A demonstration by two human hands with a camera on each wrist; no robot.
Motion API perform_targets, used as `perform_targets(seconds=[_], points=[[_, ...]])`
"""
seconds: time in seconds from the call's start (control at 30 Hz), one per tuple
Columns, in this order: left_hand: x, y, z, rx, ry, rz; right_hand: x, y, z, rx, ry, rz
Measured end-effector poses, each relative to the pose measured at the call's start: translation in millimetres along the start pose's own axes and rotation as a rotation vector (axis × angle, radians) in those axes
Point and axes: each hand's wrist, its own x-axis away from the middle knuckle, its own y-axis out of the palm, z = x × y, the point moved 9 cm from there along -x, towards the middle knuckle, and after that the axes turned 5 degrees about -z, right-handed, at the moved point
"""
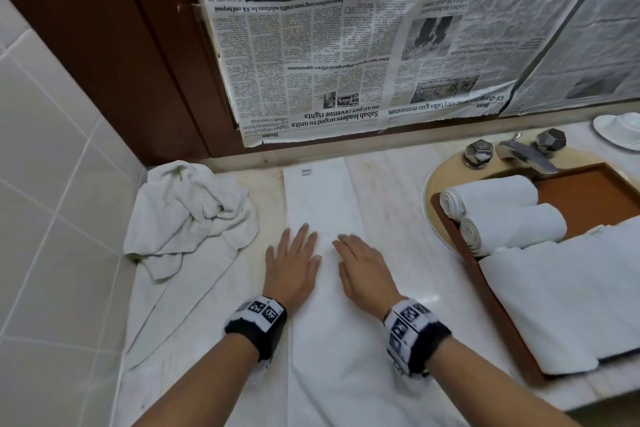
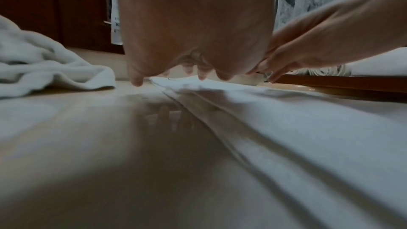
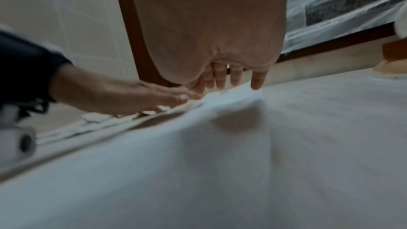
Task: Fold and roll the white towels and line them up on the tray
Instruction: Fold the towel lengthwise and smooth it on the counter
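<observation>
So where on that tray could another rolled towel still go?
The tray has bare brown floor at its far end, beside the two rolled towels and below the faucet. Its near end is crowded: a folded towel lies across it.

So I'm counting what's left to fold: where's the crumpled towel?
In the head view, the crumpled towel lies heaped on the counter's far-left corner, left of the folded towel.

A bathroom: a pale marble vanity desk (image 1: 391, 184) holds an oval beige sink (image 1: 437, 180) with a chrome two-handled faucet (image 1: 519, 151), beside white glazed wall tiles (image 1: 52, 163).
</observation>
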Motion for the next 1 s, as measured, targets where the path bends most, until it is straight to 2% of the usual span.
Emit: perform_targets(seconds=[0.13,0.23,0.33,0.43,0.57,0.63,0.83,1.0], points=[[-19.5,17.4,-0.2,-0.077,-0.044,-0.073,-34.0,21.5,13.7,0.151,0.019,-0.155],[-27.3,16.3,-27.1,-0.059,-0.148,-0.039,-42.7,20.1,35.0,0.181,0.042,-0.151],[-29.5,4.3,-54.7,-0.018,-0.263,0.0,-44.5,7.5,69.0,0.136,0.153,-0.101],[-36.1,-7.3,-50.1,0.05,-0.223,0.047,-51.2,-6.5,70.5,0.104,0.145,-0.04],[-64.9,-8.9,-25.0,0.007,-0.126,0.023,-82.2,2.1,37.1,0.198,-0.045,-0.113],[-84.4,-9.3,-23.3,-0.016,-0.127,0.0,-104.6,4.2,31.7,0.232,-0.069,-0.125],[-133.1,-26.8,-38.6,-0.038,-0.168,-0.018,-165.9,-13.8,44.3,0.242,-0.04,-0.121],[-155.0,-43.4,-56.6,-0.003,-0.219,-0.009,-192.2,-30.9,76.7,0.21,0.068,-0.098]])
